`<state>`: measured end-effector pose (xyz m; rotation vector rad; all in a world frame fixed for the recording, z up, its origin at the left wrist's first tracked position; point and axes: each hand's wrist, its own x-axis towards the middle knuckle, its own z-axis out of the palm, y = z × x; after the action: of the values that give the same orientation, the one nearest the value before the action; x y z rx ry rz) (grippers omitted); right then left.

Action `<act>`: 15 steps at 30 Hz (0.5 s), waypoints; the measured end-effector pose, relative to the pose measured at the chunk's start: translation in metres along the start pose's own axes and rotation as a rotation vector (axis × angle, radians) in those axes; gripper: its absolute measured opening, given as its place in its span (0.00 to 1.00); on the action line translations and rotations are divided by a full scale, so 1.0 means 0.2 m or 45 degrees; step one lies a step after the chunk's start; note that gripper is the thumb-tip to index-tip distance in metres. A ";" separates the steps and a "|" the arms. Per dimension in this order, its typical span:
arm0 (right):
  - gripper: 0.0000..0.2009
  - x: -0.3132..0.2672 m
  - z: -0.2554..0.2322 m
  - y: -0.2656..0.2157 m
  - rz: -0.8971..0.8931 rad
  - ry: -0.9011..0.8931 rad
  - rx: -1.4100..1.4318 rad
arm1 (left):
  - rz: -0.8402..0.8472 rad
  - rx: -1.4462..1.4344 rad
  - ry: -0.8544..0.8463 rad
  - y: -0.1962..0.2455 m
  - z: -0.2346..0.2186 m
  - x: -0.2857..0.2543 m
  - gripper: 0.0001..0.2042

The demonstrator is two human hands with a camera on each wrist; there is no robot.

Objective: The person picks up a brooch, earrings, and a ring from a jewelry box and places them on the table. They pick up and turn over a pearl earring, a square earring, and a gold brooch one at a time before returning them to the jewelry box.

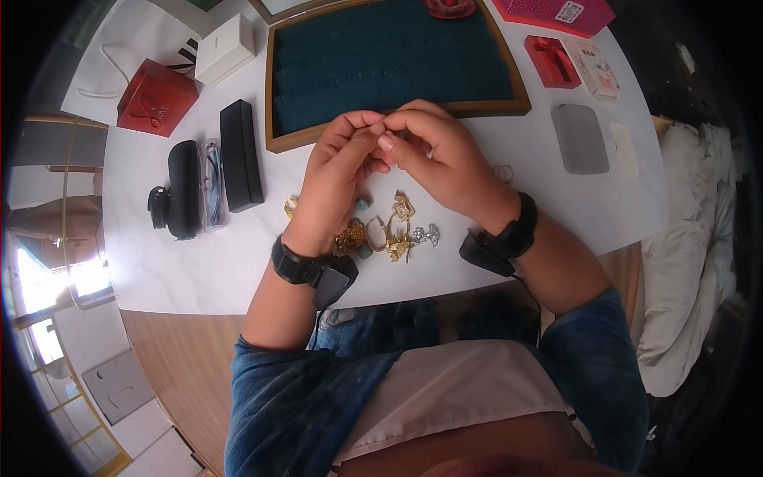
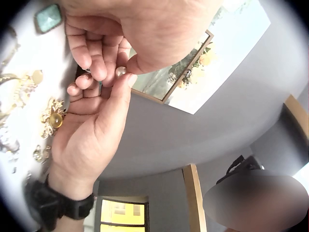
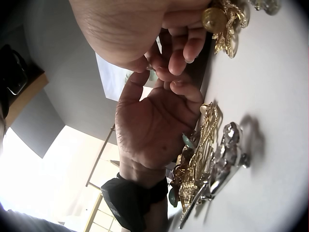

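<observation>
My left hand (image 1: 338, 163) and right hand (image 1: 441, 155) meet fingertip to fingertip over the white table, just in front of the jewelry tray. Between their thumbs and index fingers a small pearl stud (image 2: 120, 71) is pinched; its back side is hidden by the fingers. Below the hands lies a loose group of jewelry: gold pieces (image 1: 397, 248), a gold hoop (image 1: 376, 234), a silver flower-like piece (image 1: 427, 234) and a square teal stone piece (image 2: 49, 18). Another gold ring-like piece (image 1: 291, 207) sits beside my left wrist.
Behind the hands stands a wooden-framed jewelry tray (image 1: 318, 135) with dark green lining and a red flower (image 1: 450, 6). Black cases (image 1: 241, 155), a red bag (image 1: 157, 97) and a white box (image 1: 226, 49) stand left. Right are a red gift box (image 1: 551, 62) and a grey square (image 1: 579, 139).
</observation>
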<state>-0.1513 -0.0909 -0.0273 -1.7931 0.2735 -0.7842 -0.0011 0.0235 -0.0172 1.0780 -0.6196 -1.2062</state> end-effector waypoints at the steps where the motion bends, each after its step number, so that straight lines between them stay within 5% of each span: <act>1: 0.10 0.00 0.00 0.00 0.003 -0.003 0.001 | 0.001 0.000 -0.003 0.00 0.00 0.00 0.12; 15: 0.10 0.00 0.00 0.00 -0.004 0.001 -0.005 | 0.000 -0.007 0.015 0.00 0.00 0.00 0.11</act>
<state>-0.1510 -0.0904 -0.0275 -1.7977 0.2728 -0.7872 -0.0008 0.0234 -0.0170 1.0800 -0.6064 -1.2002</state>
